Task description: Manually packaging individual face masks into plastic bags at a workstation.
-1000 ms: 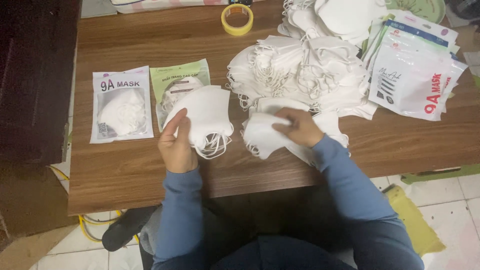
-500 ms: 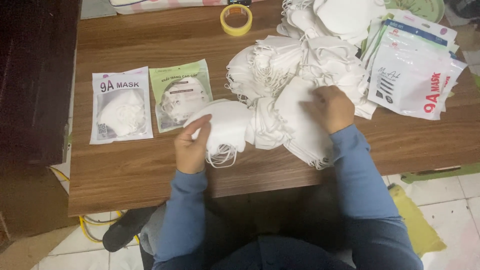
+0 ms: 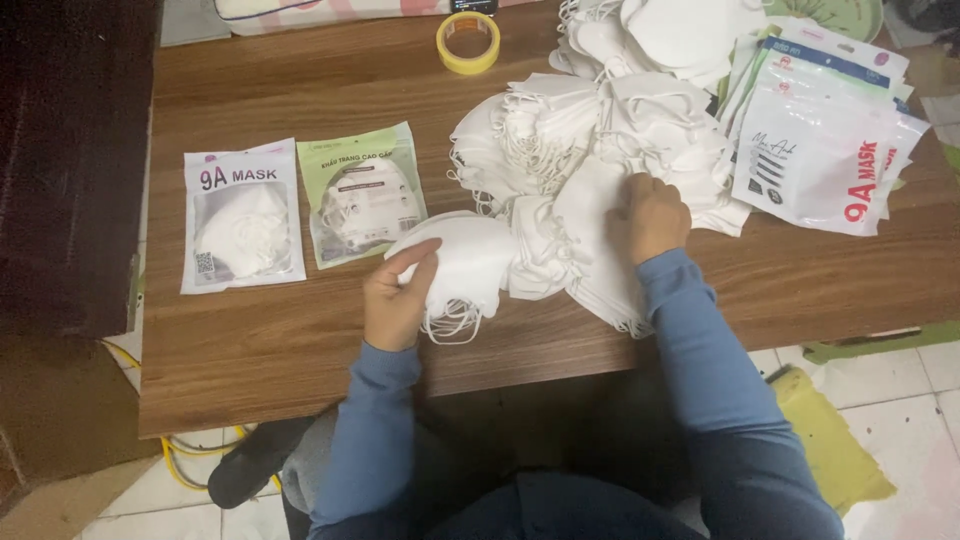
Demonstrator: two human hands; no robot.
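My left hand [image 3: 398, 297] grips a small stack of folded white face masks [image 3: 462, 262] near the table's front edge, ear loops dangling below it. My right hand [image 3: 652, 216] rests on a larger white mask bundle [image 3: 590, 240] and presses into it, fingers curled over the fabric. Both bundles touch each other. Behind them lies a big heap of loose white masks [image 3: 600, 120].
Two sealed mask packets lie to the left: a white one [image 3: 241, 214] and a green one [image 3: 362, 192]. A stack of empty printed pouches [image 3: 820, 150] sits at the right. A yellow tape roll [image 3: 468, 42] is at the back of the wooden table [image 3: 280, 350].
My left hand carried its mask stack rightward, off the green packet and against the other bundle. My right hand moved up and right onto the bigger bundle beside the heap.
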